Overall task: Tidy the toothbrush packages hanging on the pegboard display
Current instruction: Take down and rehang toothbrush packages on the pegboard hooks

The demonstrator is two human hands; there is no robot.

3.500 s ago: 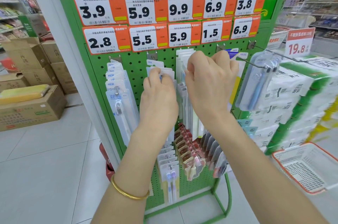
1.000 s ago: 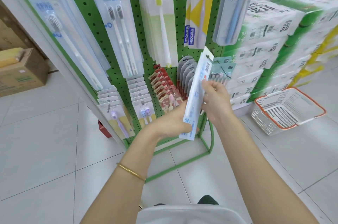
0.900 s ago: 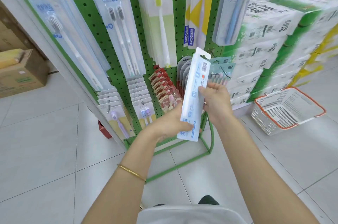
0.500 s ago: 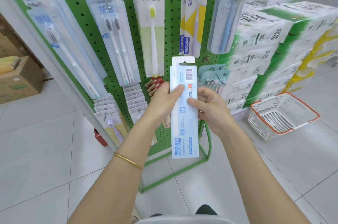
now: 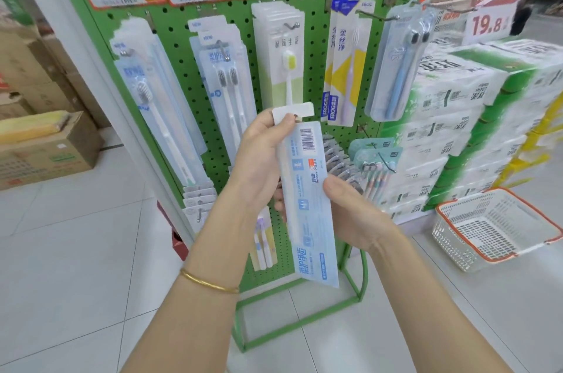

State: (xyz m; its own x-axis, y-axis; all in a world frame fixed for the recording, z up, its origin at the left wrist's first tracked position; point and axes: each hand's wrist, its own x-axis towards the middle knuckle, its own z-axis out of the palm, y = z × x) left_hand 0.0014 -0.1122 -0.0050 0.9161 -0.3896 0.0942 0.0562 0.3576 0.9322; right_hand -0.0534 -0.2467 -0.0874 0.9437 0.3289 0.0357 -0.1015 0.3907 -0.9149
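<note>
Before the green perforated pegboard (image 5: 313,74), turn the long pale-blue toothbrush package (image 5: 307,208) barcode-inward before hanging, with left-hand fingers (image 5: 286,122) pinching its white tab (image 5: 301,110) and right-hand fingers (image 5: 333,188) gripping mid-pack.

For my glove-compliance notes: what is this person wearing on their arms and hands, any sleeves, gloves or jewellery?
No gloves on the left hand or right hand. Both forearms are bare, no sleeves in view. A thin gold bangle circles the left wrist only.
</note>
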